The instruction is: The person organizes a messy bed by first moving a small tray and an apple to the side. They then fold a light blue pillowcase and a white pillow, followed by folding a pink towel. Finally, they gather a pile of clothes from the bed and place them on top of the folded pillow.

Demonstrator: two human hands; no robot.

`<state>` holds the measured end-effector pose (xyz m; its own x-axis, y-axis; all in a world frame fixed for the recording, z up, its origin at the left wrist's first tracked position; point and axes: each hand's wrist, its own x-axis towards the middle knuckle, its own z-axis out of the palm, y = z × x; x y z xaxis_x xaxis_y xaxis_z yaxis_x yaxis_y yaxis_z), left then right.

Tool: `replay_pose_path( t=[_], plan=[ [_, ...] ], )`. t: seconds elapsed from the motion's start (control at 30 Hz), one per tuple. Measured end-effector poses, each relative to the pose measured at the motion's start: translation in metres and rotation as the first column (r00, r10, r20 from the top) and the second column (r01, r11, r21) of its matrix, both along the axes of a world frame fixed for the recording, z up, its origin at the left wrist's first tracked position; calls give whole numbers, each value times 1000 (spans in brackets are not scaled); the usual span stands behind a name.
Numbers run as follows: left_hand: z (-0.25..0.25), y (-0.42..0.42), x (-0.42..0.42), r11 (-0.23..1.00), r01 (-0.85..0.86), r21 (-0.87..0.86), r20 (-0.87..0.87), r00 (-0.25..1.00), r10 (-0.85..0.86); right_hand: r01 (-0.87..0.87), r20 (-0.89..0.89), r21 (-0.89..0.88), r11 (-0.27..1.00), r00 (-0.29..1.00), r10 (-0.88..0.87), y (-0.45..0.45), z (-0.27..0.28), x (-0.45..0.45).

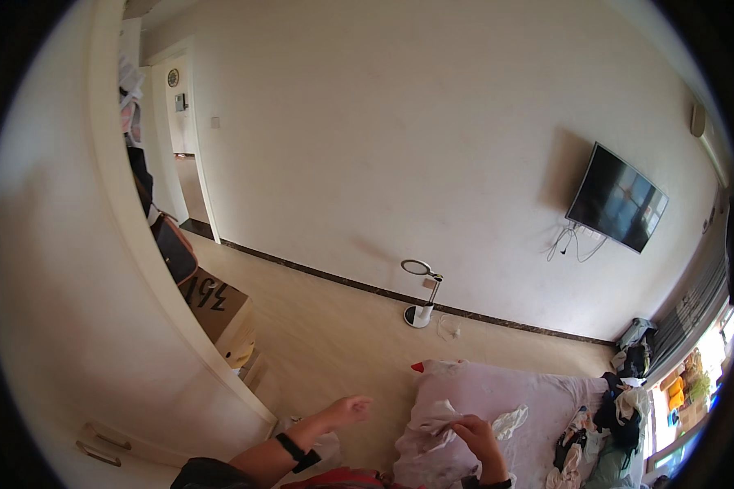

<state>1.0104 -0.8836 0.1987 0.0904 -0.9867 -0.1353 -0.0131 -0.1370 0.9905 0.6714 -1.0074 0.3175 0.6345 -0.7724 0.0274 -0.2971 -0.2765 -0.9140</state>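
Observation:
At the bottom of the head view, my left hand (347, 410) reaches out over the floor beside the bed, its fingers loosely bent and holding nothing. A black strap circles that forearm. My right hand (474, 431) is above the bed's near left part, its fingertips pinching a thin, pale piece of fabric (438, 415). The bed is covered with a pale pink sheet (526, 385). Just right of my right hand, a crumpled white cloth (511, 422) lies on the sheet. Whether the pinched fabric is loose or joined to the sheet, I cannot tell.
Piled clothes (624, 409) lie at the bed's right end, near a window. A desk lamp (418, 315) stands on the floor by the wall, its cable alongside. On the left are a white cabinet door (55, 293) and a cardboard box (220, 312). A television (618, 197) hangs on the wall.

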Motion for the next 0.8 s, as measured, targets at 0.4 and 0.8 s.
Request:
replay_pose_path(
  t=[0.4,0.8],
  plan=[
    [76,-23,-46,767,559,-315,512,781,-359,-351,-38,-230,908,935,352,55,56,67],
    [51,-113,-45,844,527,103,360,771,-526,-49,-38,-53,997,998,47,-53,-56,4]
  ],
)
